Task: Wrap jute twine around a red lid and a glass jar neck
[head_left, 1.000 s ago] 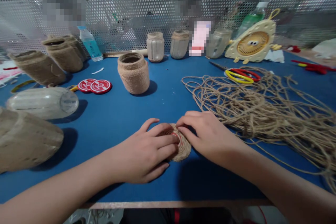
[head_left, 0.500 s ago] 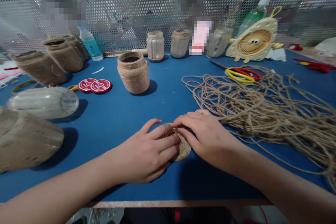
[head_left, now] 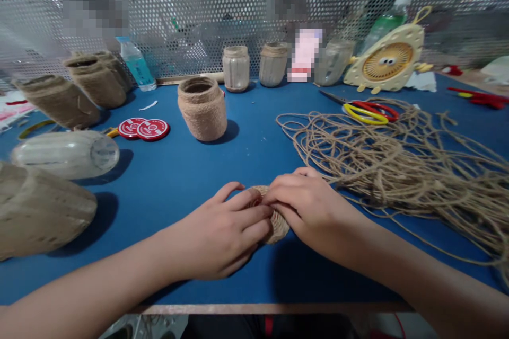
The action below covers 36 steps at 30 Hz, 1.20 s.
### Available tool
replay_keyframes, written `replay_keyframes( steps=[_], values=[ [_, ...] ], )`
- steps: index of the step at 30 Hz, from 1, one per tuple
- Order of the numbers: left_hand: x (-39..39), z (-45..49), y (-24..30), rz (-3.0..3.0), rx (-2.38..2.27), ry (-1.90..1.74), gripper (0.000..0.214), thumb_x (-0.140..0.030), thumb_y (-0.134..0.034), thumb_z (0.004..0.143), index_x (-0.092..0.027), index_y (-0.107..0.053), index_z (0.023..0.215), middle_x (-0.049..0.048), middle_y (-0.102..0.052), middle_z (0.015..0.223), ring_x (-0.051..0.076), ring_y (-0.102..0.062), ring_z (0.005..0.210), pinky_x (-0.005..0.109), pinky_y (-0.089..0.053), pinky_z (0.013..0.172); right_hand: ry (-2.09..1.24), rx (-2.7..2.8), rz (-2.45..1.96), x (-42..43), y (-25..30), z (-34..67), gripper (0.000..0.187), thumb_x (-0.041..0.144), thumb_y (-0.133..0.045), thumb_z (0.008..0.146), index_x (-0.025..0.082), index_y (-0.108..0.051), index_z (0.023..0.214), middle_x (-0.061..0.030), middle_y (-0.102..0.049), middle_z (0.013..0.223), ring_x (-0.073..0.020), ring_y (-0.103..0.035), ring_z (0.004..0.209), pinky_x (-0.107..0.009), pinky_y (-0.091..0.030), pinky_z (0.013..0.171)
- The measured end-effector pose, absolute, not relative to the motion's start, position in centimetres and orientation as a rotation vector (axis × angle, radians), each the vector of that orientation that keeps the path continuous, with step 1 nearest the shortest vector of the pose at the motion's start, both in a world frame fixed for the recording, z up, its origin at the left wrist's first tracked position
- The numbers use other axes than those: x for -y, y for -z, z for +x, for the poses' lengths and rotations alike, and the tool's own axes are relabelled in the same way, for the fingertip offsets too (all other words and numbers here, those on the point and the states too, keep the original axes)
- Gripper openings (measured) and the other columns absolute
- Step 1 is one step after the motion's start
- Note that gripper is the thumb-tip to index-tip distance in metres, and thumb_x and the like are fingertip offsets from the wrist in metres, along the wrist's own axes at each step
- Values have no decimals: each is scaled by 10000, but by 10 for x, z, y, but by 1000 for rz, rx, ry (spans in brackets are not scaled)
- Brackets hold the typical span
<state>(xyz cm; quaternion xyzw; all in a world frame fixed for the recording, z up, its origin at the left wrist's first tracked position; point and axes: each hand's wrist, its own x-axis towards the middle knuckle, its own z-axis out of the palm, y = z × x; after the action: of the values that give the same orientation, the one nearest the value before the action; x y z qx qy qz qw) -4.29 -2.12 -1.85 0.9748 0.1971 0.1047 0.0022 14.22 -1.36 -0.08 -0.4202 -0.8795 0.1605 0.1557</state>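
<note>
A small round lid covered in coiled jute twine [head_left: 279, 229] lies on the blue table near its front edge, with a little red showing through the coil. My left hand [head_left: 222, 233] grips it from the left, fingers curled over the top. From the right, my right hand [head_left: 316, 204] pinches at the middle of the coil with thumb and fingers; the fingertips partly hide the strand there. A loose heap of jute twine [head_left: 382, 169] spreads to the right of my right hand. Beyond my hands stands a twine-wrapped jar [head_left: 202, 111].
Scissors [head_left: 366, 112] with red and yellow handles rest on the heap. Red lids [head_left: 153, 130] lie left of centre. A glass jar [head_left: 67, 154] and wrapped jars [head_left: 40, 212] lie at left. More jars [head_left: 236, 69], a bottle [head_left: 137, 66] and a cheese-shaped fan [head_left: 385, 61] line the back.
My right fingers have moved slightly inward from the coil's far rim toward its middle, uncovering the far edge. My left hand stays almost where it was.
</note>
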Motion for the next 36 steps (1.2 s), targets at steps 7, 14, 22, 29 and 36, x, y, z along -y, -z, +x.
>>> replay_keyframes(
  steps=[7, 14, 22, 29, 36],
  values=[
    [21, -43, 17, 3015, -628, -301, 253, -227, -380, 829, -153, -502, 1037, 55, -532, 1172, 245, -370, 1118, 420, -264, 927, -446, 2546, -1167, 14, 3, 142, 218, 61, -428, 778, 177, -610, 747, -10, -638, 764, -129, -543, 731, -309, -271, 711],
    [21, -44, 17, 3009, -625, -329, 272, -237, -424, 806, -149, -503, 1050, 73, -536, 1163, 255, -360, 1130, 437, -270, 922, -337, 2539, -1131, 15, 6, 145, 219, 98, -406, 820, 174, -609, 849, -17, -652, 808, -132, -560, 747, -307, -298, 720],
    [20, -43, 16, 2950, -602, -285, 369, -246, -398, 815, -134, -445, 1164, 78, -503, 1211, 262, -348, 1118, 451, -254, 929, -396, 2553, -1231, 13, 2, 143, 228, 94, -414, 811, 184, -622, 834, -5, -657, 785, -138, -565, 746, -303, -315, 726],
    [18, -46, 11, 2915, -676, -475, 256, -209, -392, 827, -121, -535, 1020, 92, -559, 1081, 222, -416, 1025, 391, -325, 891, -323, 2544, -1172, 13, 0, 145, 204, 113, -442, 804, 189, -628, 831, -9, -650, 789, -134, -554, 740, -284, -318, 707],
    [14, -50, 15, 2957, -736, -519, 185, -192, -423, 813, -127, -579, 890, 78, -585, 946, 204, -466, 935, 390, -339, 859, -336, 2566, -1198, 15, 5, 143, 227, 62, -429, 793, 185, -619, 775, -12, -595, 733, -131, -521, 722, -308, -278, 745]
  ],
)
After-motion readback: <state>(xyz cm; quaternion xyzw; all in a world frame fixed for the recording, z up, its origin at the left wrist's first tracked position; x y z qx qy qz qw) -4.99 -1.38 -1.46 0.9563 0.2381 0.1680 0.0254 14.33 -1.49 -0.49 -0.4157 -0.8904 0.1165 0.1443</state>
